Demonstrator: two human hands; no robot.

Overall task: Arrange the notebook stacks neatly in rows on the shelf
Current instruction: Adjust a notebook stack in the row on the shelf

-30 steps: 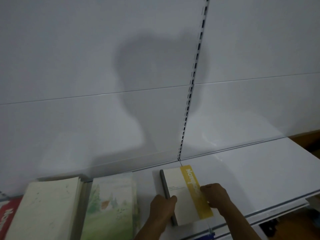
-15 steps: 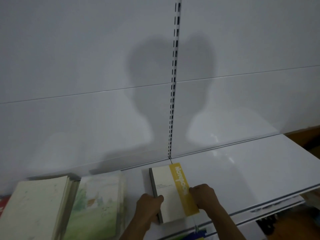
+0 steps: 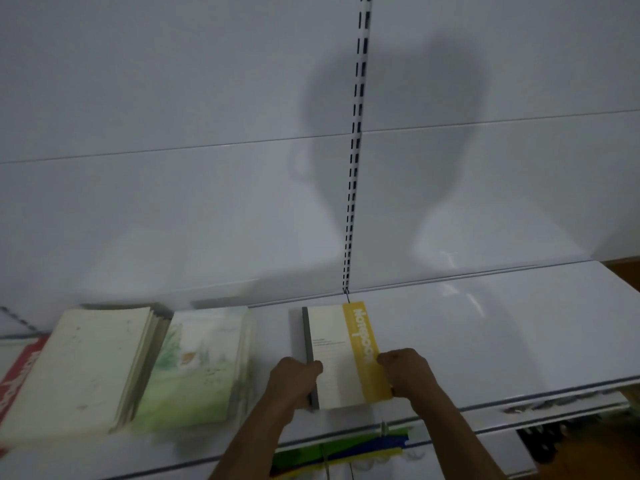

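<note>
Head view: both hands on one notebook [image 3: 337, 355].
Left hand [image 3: 294, 379] grips its grey spine, right hand [image 3: 403, 370] pinches its yellow edge; it lies flat on the shelf [image 3: 502, 337].

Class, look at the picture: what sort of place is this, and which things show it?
Probably a stationery shop aisle: a white retail shelf, a slotted upright on the back panel, and notebook stacks laid out in a row.
</note>
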